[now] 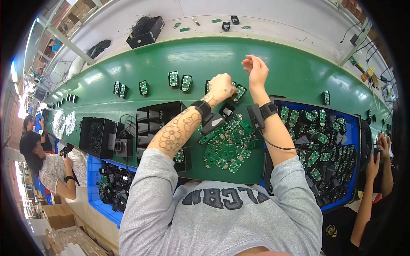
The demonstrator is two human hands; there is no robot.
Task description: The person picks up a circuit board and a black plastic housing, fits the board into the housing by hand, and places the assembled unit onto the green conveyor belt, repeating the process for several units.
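My left hand (pixel 222 87), curled closed, has its fingertips at the edge of a small black case (pixel 239 93) with a green circuit board in it. Part of another such case (pixel 207 87) shows behind that wrist. My right hand (pixel 257 71) is raised to the right of it, fingers apart and holding nothing. An unfilled-looking black case (pixel 227 111) sits just below my left hand. Between my forearms lies a loose heap of green circuit boards (pixel 228 147). More cases with boards (pixel 173 79) stand in a spaced row to the left.
A blue bin (pixel 358 141) of cases and boards lies right, a black divided tray (pixel 147 128) left. Beyond it are a black box of small parts (pixel 93 135) and a lower blue crate (pixel 95 187). A black box (pixel 147 35) stands on the back ledge. People are at both sides.
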